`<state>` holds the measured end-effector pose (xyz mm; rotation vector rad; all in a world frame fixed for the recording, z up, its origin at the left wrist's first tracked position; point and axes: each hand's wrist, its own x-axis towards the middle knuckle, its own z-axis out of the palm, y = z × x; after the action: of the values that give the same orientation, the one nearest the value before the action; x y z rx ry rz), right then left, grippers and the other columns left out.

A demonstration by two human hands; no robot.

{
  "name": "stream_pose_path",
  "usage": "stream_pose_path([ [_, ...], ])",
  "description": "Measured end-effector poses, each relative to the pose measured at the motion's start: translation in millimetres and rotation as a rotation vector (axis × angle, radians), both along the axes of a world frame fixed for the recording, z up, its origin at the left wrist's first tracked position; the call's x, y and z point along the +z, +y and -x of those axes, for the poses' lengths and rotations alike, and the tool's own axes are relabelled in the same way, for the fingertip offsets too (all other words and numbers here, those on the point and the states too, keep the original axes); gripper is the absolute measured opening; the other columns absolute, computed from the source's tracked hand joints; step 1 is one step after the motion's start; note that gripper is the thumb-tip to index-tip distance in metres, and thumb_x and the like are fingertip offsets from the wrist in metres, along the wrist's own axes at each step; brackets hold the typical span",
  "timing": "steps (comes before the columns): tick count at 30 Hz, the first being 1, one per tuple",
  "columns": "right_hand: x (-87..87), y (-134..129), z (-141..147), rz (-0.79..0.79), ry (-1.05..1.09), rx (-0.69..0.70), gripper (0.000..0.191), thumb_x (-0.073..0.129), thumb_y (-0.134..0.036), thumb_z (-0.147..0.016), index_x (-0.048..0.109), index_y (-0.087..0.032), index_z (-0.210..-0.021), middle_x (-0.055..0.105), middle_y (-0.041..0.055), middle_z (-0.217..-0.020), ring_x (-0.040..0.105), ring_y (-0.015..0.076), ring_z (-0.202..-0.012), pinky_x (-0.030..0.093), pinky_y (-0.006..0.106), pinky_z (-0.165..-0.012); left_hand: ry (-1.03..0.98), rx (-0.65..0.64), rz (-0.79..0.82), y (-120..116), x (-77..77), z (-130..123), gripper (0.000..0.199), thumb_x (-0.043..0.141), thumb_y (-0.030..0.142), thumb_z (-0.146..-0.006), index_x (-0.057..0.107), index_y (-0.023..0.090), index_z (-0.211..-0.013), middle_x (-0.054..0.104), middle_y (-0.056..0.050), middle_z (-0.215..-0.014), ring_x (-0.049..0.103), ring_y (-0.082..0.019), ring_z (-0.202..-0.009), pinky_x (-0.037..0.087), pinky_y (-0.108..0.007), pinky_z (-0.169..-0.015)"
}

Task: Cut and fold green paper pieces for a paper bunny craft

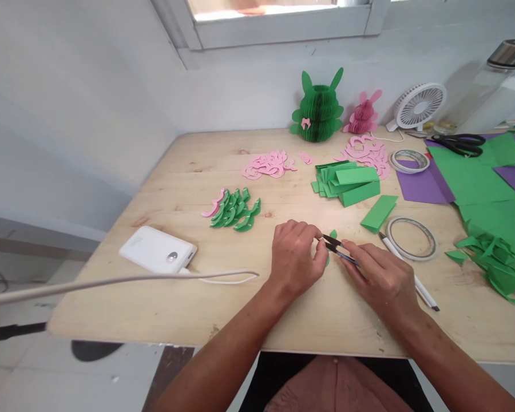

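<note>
Near the table's front, my right hand (pixel 380 272) is closed around dark-tipped tweezers (pixel 342 254), whose points reach toward the fingertips of my left hand (pixel 295 252). The thumb and forefinger of my left hand are pinched together at the tweezer tips; whatever they hold is too small to make out. Small green paper bits (pixel 333 234) show between and just beyond the two hands. A roll of tape (pixel 412 238) and a white pen (pixel 412 274) lie beside my right hand. Folded green paper strips (pixel 347 182) are stacked beyond the hands.
A white power bank (pixel 157 250) with a cable lies left. Curved green pieces (pixel 236 209) and pink cutouts (pixel 270 165) lie mid-table. At the back stand a green paper figure (pixel 318 114), a pink one (pixel 363 116) and a fan (pixel 419 107). Black scissors (pixel 459 143) rest on green sheets.
</note>
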<state>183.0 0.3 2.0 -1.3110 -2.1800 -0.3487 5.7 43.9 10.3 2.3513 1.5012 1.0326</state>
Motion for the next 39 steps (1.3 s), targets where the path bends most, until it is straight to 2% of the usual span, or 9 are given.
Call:
stream_pose_path([
  [6, 1.0, 1, 0, -0.019, 0.008, 0.005, 0.026, 0.059, -0.019, -0.088, 0.063, -0.014, -0.113, 0.071, 0.0046, -0.081, 0.065, 0.0138, -0.071, 0.043, 0.025, -0.065, 0.004, 0.006, -0.005, 0, -1.0, -1, 0.002, 0.057, 0.02, -0.076, 0.055, 0.02, -0.074, 0.062, -0.003, -0.073, 0.055, -0.02, -0.076, 0.037, -0.035, -0.073],
  [18, -0.2, 1, 0, -0.017, -0.002, 0.007, 0.027, 0.059, -0.019, -0.087, 0.063, -0.015, -0.113, 0.071, 0.0034, -0.08, 0.064, 0.013, -0.07, 0.042, 0.025, -0.064, 0.03, 0.023, -0.032, 1, -2.5, -1, 0.008, 0.054, 0.013, -0.077, 0.055, 0.02, -0.072, 0.063, -0.002, -0.073, 0.054, -0.019, -0.074, 0.037, -0.035, -0.072],
  [22, -0.6, 1, 0, 0.008, 0.018, 0.011, 0.028, 0.057, -0.019, -0.088, 0.063, -0.016, -0.115, 0.071, 0.0037, -0.081, 0.064, 0.0132, -0.071, 0.042, 0.025, -0.064, -0.026, 0.024, 0.066, 2, -0.5, 0, 0.009, 0.055, 0.013, -0.075, 0.055, 0.02, -0.07, 0.063, -0.001, -0.071, 0.055, -0.018, -0.073, 0.039, -0.034, -0.072],
  [28, -0.4, 1, 0, 0.012, 0.039, 0.017, 0.026, 0.057, -0.019, -0.088, 0.063, -0.016, -0.114, 0.071, 0.004, -0.082, 0.065, 0.0137, -0.071, 0.043, 0.024, -0.064, -0.212, -0.022, 0.275, 4, 7.8, 3, 0.012, 0.055, 0.009, -0.071, 0.056, 0.021, -0.067, 0.064, 0.002, -0.068, 0.058, -0.016, -0.071, 0.044, -0.03, -0.068],
  [39, 0.3, 1, -1, 0.011, 0.054, 0.022, 0.028, 0.059, -0.018, -0.087, 0.062, -0.016, -0.115, 0.071, 0.0051, -0.084, 0.065, 0.0145, -0.073, 0.045, 0.024, -0.067, -0.404, -0.05, 0.468, 9, 10.0, 6, 0.012, 0.053, 0.009, -0.068, 0.057, 0.019, -0.062, 0.062, 0.003, -0.064, 0.058, -0.013, -0.066, 0.044, -0.025, -0.062],
])
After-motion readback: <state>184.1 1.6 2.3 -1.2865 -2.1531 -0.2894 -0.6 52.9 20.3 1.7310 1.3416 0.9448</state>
